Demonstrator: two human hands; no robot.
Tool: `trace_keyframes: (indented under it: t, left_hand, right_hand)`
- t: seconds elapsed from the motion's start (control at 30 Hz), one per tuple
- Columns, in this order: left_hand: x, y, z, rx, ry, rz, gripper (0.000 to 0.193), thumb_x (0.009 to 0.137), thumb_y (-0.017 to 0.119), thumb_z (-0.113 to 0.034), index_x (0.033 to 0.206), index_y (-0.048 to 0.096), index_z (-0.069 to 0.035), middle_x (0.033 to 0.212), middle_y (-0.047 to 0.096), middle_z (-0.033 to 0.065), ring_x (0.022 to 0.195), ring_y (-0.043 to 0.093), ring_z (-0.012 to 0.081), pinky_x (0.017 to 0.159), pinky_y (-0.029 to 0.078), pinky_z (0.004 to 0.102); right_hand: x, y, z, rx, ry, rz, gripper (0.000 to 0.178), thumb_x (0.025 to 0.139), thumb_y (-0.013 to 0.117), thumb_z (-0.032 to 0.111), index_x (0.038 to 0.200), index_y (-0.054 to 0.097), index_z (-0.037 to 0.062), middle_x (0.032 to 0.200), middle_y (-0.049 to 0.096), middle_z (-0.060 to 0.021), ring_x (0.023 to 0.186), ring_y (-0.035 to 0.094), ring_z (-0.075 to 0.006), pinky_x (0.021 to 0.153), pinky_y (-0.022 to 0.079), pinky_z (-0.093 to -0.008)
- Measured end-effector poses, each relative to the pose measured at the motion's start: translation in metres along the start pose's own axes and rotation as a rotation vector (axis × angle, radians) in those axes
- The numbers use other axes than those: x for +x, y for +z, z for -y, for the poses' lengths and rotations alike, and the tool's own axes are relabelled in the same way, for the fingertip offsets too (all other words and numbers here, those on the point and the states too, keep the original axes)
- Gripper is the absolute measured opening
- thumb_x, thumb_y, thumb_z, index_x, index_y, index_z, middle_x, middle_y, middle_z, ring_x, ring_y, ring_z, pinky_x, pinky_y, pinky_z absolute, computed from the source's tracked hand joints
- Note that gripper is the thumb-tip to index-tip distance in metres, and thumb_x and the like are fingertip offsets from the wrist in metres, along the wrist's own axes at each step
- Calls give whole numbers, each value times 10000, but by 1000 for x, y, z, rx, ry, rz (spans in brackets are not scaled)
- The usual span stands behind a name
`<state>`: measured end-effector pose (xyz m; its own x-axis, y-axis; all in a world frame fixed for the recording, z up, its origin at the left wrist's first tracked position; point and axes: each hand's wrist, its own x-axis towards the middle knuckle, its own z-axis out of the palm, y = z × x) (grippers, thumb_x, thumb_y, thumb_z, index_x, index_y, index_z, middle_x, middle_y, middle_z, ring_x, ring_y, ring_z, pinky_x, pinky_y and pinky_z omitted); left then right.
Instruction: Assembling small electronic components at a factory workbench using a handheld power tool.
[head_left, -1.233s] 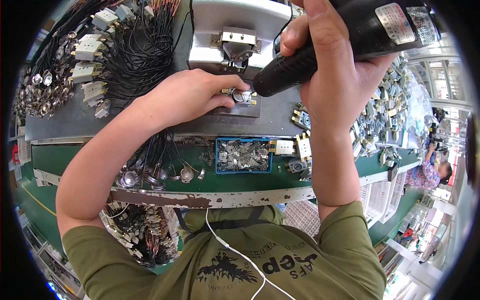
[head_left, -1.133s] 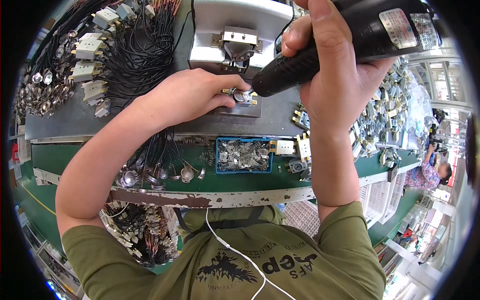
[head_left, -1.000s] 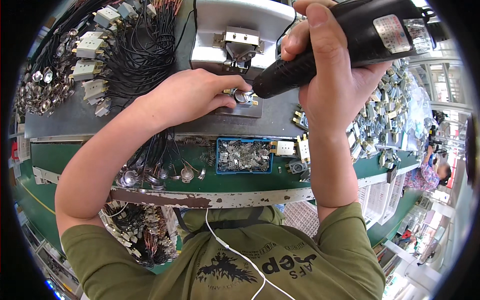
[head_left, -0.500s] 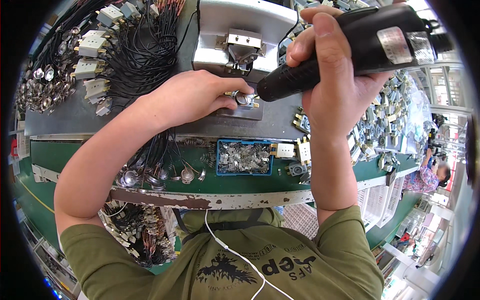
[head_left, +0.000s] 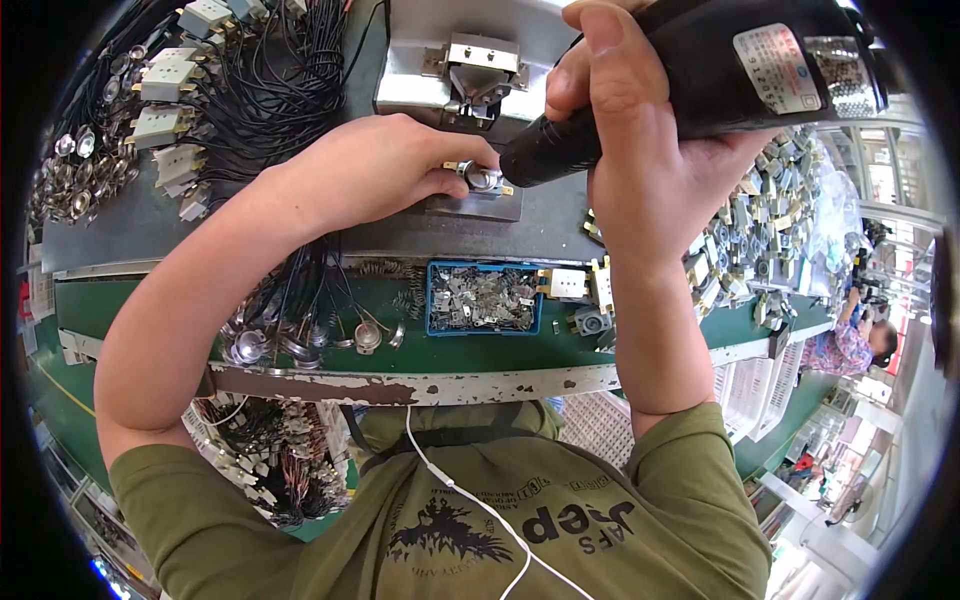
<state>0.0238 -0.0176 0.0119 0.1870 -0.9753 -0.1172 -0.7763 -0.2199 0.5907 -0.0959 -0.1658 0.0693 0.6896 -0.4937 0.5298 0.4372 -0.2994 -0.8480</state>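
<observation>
My left hand (head_left: 385, 170) pinches a small switch-like part with a round metal cap (head_left: 484, 178) between thumb and forefinger. The part rests on a flat metal block (head_left: 490, 207) on the grey work surface. My right hand (head_left: 650, 170) is wrapped round a black electric screwdriver (head_left: 715, 95), which lies tilted with its nose pointing down-left. The nose is right beside the capped part; its bit and any screw are hidden. Just behind stands a silver metal fixture (head_left: 484, 75) with a clamp-like piece on its front.
A blue tray (head_left: 430, 300) of small metal pieces sits near the front edge. Black wires (head_left: 280, 100) with white connector blocks (head_left: 160, 128) and round metal caps (head_left: 75, 185) crowd the left. Many similar blocks (head_left: 740, 240) are heaped at right. A person (head_left: 850, 345) is at far right.
The whole view has shifted slightly, moving the scene up and left. The screwdriver's nose has come a little closer to the capped part. My left hand keeps its pinch.
</observation>
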Motion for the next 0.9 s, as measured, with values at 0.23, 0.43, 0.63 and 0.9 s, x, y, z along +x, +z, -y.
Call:
trace_keyframes:
  t: [0.23,0.43,0.63,0.9]
  left_hand:
    - [0,5,-2,57,40,-33,324,978,655,-291,1290,672,-204,1008,751,137,961,711,358,837,556,483]
    - [-11,13,4,187,110,-146,353,947,683,-306,1290,687,-220,920,719,131,888,708,342,785,557,467]
    - [-25,31,-48,494,299,-136,155,806,684,-149,958,664,-130,963,637,29,972,651,196,785,517,355]
    - [-40,72,-53,543,423,68,54,773,694,-176,794,712,-130,855,632,-5,908,634,171,745,460,319]
  right_hand:
    - [33,10,-58,648,-701,264,159,897,710,-77,1043,649,-57,868,697,-86,645,659,-104,564,522,-218]
    - [6,-1,12,-99,-98,104,239,868,731,-57,1097,663,-56,941,721,-128,683,678,-133,561,536,-244]
    - [-1,-14,23,-234,-7,-60,299,904,749,150,1110,671,-53,933,702,-136,611,635,-139,529,522,-273]
    - [7,-17,32,-58,-115,-200,324,950,706,176,1145,642,-75,848,657,-137,544,584,-140,492,516,-289]
